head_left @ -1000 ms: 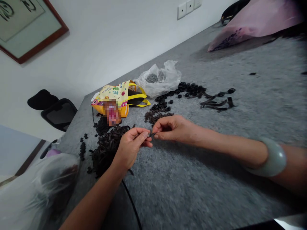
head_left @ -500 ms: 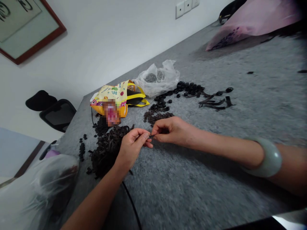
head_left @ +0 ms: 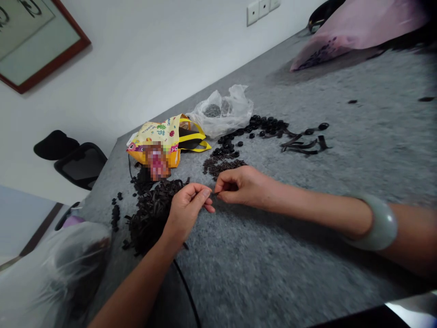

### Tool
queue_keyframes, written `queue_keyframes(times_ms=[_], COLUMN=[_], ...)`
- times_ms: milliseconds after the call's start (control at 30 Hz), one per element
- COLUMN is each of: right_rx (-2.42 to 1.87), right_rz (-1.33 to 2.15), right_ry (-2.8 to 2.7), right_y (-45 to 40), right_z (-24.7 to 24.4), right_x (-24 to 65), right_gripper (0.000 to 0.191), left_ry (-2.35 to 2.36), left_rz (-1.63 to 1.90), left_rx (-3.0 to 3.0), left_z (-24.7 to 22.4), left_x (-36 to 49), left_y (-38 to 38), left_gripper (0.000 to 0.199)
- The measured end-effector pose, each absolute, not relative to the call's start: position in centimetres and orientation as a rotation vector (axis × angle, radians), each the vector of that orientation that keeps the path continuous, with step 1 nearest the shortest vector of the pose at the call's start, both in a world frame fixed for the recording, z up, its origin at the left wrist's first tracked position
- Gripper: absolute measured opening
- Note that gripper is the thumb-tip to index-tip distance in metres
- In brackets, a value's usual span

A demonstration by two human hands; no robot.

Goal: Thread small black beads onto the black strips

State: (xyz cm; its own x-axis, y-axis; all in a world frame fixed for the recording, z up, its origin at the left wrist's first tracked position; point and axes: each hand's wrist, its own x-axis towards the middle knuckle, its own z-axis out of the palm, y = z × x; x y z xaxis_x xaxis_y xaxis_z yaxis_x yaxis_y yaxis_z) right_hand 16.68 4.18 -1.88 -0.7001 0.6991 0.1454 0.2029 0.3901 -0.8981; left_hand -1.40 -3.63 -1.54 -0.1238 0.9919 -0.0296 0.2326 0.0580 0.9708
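My left hand [head_left: 187,207] is closed in a pinch, thumb against the fingers, at the right edge of a heap of dark strips [head_left: 150,216]. Facing it, my right hand [head_left: 239,184] pinches the end of a small dark strip [head_left: 215,193], which spans the narrow gap between both sets of fingertips. What lies inside the left pinch is mostly hidden. A pale green bangle [head_left: 384,223] circles my right forearm. Just behind the right hand is a pile of small dark pieces [head_left: 223,167], with several rolled black coils [head_left: 268,124] farther back.
A yellow patterned bag [head_left: 160,132] and a white plastic bag [head_left: 221,114] stand toward the wall. Loose black strips [head_left: 303,146] lie on the grey table [head_left: 290,269]. A black cable [head_left: 187,289] runs near my left forearm. A pink bag [head_left: 358,29] is at the far right.
The view has shifted slightly. A small shiny bit visible at the left fingertips before is now hidden; the hands keep nearly the same pose.
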Motion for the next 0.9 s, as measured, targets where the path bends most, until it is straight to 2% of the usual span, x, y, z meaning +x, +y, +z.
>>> queue_keyframes(times_ms=[367,567,733,900], right_rx=[-0.83,-0.875,-0.898,-0.787], right_rz=[1.283,1.456,1.447,1.817], right_ry=[-2.073,-2.014,-1.996,-1.798], right_y=[4.03,3.88,3.87,4.18], right_z=[-1.96,-1.78,-1.67,-1.86], right_x=[16.43,16.09,16.04,15.96], right_gripper=[0.002,0.003,0.004,0.019], left_ry=[1.534,1.563,1.547,1.523], left_rz=[1.199,1.191,1.187,1.195], left_rx=[1.299,1.401,1.402,1.423], left_z=[-1.34,-1.21,-1.26,-1.08], left_x=[-0.83,-0.65,-0.66,-0.54], left_y=[-3.79,-3.94,-4.08,-4.12], left_gripper=[0.015,0.011,0.013,0.012])
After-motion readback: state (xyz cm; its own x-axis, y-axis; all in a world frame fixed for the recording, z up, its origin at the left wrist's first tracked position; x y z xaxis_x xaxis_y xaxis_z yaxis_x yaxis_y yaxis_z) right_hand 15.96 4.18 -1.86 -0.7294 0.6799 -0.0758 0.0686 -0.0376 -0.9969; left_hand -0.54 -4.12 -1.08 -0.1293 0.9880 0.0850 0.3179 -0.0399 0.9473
